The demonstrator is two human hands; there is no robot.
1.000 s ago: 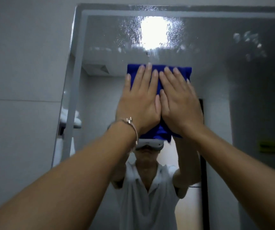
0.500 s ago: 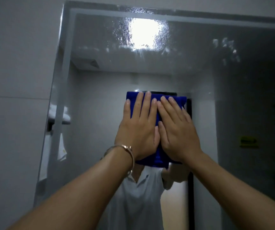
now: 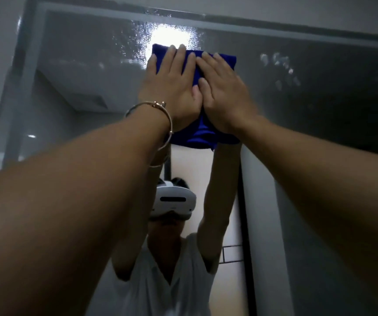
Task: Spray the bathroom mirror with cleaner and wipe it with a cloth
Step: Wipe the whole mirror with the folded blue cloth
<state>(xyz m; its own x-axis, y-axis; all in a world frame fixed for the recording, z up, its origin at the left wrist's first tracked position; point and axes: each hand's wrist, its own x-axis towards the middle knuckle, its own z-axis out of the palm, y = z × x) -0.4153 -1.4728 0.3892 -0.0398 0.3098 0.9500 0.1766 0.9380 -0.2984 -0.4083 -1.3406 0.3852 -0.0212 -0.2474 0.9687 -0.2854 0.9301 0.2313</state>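
- Reaching up with both arms, we hold the left hand (image 3: 169,87) and the right hand (image 3: 225,99) side by side, with a bracelet (image 3: 160,110) on the left wrist.
- Neither grip is closed. The fingers of both hands lie straight and flat, pressing the cloth (image 3: 203,132) against the glass rather than curling round it.
- The cloth is blue and folded, and sits high on the mirror (image 3: 320,115). Its upper edge is near the top frame (image 3: 274,25) and covers the lower part of the reflected light (image 3: 169,35).
- We judge the spraying done. Cleaner droplets (image 3: 141,39) speckle the glass around the light, and a second patch of droplets (image 3: 279,67) sits to the right, apart from the cloth. No spray bottle is in view.
- Wiping looks only partly done. Both wet patches remain, and the right one seems untouched.
- The top frame is close above, so we have little room to move upward. The left frame edge (image 3: 24,76) is some way off.
- The glass to the right and below is open, so we judge that sideways and downward strokes have the most room.
- Farthest back, the reflection shows a white shirt (image 3: 151,290) and a headset (image 3: 173,201).
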